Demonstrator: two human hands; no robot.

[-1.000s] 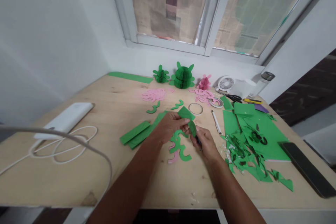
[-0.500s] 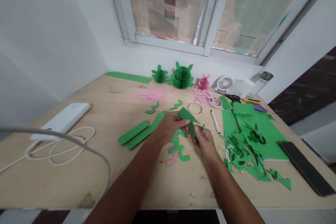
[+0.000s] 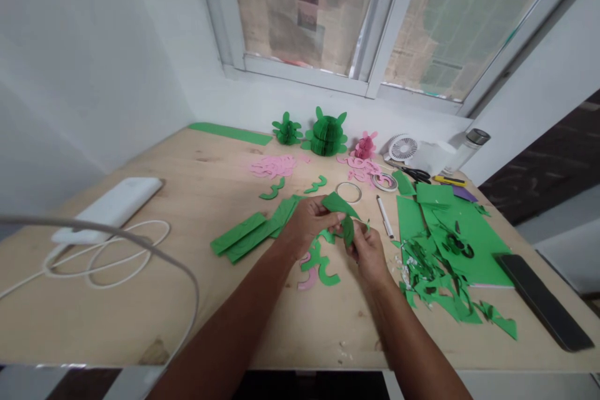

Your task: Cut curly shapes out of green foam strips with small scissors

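My left hand (image 3: 310, 220) is closed on a green paper piece (image 3: 339, 204), pinching it between thumb and fingers above the middle of the table. The paper's lower end curls down (image 3: 347, 231) between my two hands. My right hand (image 3: 369, 249) is closed at that curled end, its fingertips pressed together on the paper; a small green tip sticks out above its knuckles. Under the hands lie curved green cutouts (image 3: 329, 274) and a pink curved cutout (image 3: 308, 280). Left of my left hand are folded green strips (image 3: 240, 234).
Green scraps (image 3: 435, 287) lie on green sheets (image 3: 492, 250) at the right, beside a black phone (image 3: 544, 300). A white pen (image 3: 385, 217), tape rolls (image 3: 384, 182), scissors (image 3: 416, 174) and a fan (image 3: 402, 149) are farther back. Paper figures (image 3: 327, 134) stand by the wall. A cable (image 3: 154, 244) loops left.
Both hands have shifted very slightly right with the green paper, and its curled end has turned a little. The view has tilted slightly; the things on the table look unmoved.
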